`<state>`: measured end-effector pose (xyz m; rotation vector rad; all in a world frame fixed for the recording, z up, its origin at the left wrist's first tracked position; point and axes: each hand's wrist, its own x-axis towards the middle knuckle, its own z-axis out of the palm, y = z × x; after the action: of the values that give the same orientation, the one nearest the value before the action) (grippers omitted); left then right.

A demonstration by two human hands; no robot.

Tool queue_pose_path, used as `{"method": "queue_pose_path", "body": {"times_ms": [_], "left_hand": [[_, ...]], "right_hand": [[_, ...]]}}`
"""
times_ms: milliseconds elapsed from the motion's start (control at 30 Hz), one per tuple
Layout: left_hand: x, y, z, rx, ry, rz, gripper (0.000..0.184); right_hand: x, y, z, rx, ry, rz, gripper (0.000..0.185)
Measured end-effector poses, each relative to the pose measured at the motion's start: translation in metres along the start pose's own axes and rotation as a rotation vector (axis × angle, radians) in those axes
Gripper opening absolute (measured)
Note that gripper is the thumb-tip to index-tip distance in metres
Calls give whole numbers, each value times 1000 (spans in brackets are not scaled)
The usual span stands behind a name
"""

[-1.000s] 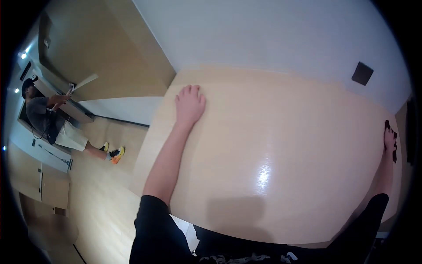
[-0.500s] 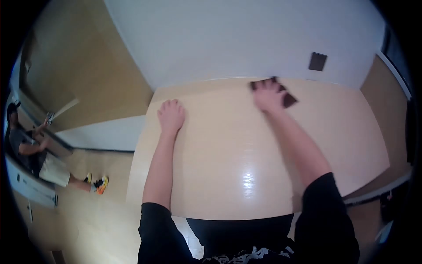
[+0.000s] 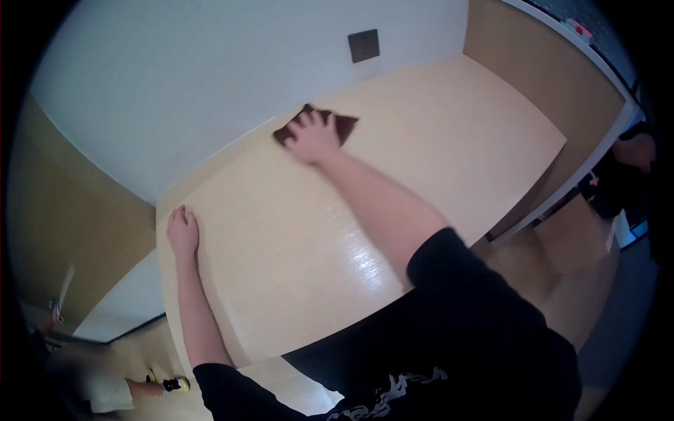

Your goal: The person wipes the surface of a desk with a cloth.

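Observation:
My right hand (image 3: pixel 312 137) presses a dark brown cloth (image 3: pixel 345 126) flat on the pale wooden tabletop (image 3: pixel 435 133), close to the wall. Its fingers are spread over the cloth, whose corners stick out on both sides. Near the table's left end my left hand (image 3: pixel 183 231) rests on the bare wood, holding nothing, its fingers slightly bent and apart.
A dark square wall plate (image 3: pixel 364 45) sits above the table's back edge. A wooden panel (image 3: pixel 540 77) borders the right end. At lower left stands another person (image 3: pixel 105 379), partly blurred. A cardboard-coloured box (image 3: pixel 572 235) and dark items lie at the right.
My right hand has swept the cloth leftward along the back of the table from the far right. The view has turned to the right. My left hand stays on the table's left part.

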<state>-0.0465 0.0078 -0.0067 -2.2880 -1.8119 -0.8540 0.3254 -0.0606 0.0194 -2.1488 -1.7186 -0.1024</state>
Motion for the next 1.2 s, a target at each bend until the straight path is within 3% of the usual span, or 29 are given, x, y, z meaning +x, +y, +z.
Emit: {"method": "queue_pose_path", "body": {"times_ms": [300,467,600,733,1033,1100,1200], "left_hand": [[0,-3,-6,-25,-8,34,34],[-5,-1,-5,-30,-14,-1,33],[-8,1,-8,-29,13,7,33],[-7,3,-11,22,-42,-55,34],[-13,15,-15,97,-41,-112,33],[-13,17,-13,88,-36,-123,34],[-11,18,-13,112,-33,-131,35]], "right_hand": [[-34,311,-105,-301,12,274,56],[-68,431,-138,-319,93,409,56],[-60,487,-144,-347,45,556,57],[-42,497,-151,-411,-32,732,57],[-23,561,-134,-394,-10,716,60],[-21,561,-136,-410,-20,712,60],[-24,507,-143,-416,-65,790,60]]}}
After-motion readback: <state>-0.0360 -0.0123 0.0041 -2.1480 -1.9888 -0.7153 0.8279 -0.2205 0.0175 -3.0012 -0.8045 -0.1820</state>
